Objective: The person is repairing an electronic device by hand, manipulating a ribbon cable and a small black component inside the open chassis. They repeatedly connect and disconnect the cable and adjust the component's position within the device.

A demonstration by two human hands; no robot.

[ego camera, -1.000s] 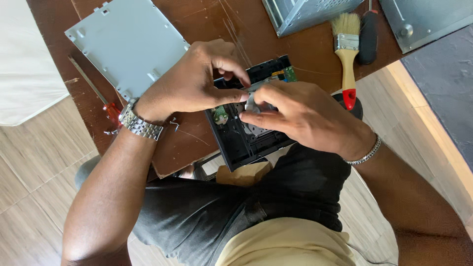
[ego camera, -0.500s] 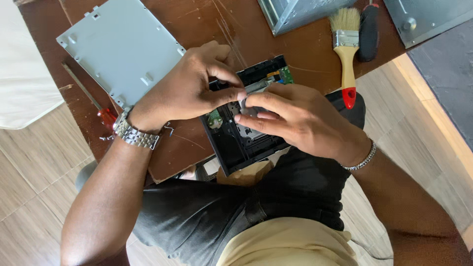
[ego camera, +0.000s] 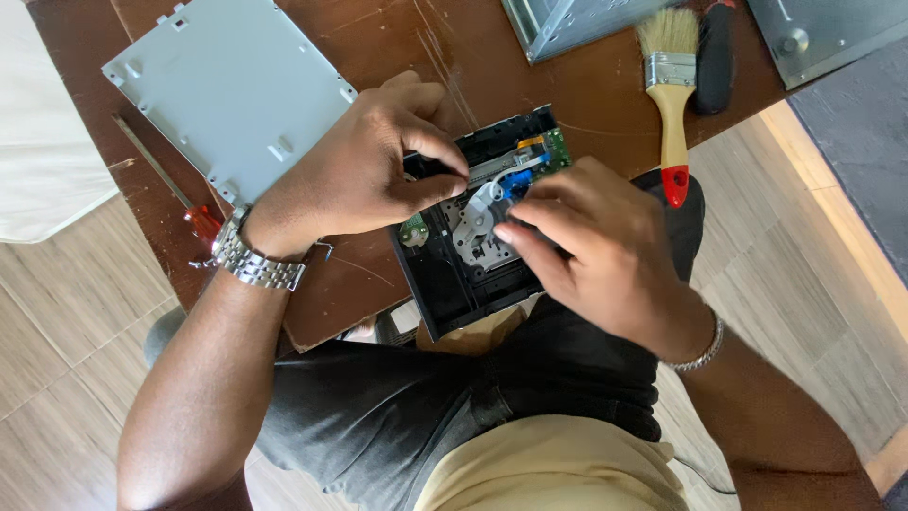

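We pinch the opened black disc drive [ego camera: 473, 251] with our left hand [ego camera: 364, 170]; our right hand's [ego camera: 596, 251] curled fingers [ego camera: 525, 237] touch its silver mechanism [ego camera: 478, 222], the wooden-handled paintbrush [ego camera: 670, 85] lying nearby.

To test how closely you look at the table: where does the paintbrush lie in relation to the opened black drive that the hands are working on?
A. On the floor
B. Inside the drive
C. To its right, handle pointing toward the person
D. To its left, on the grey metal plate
C: the paintbrush lies on the table right of the drive, its red-tipped handle pointing toward the person.
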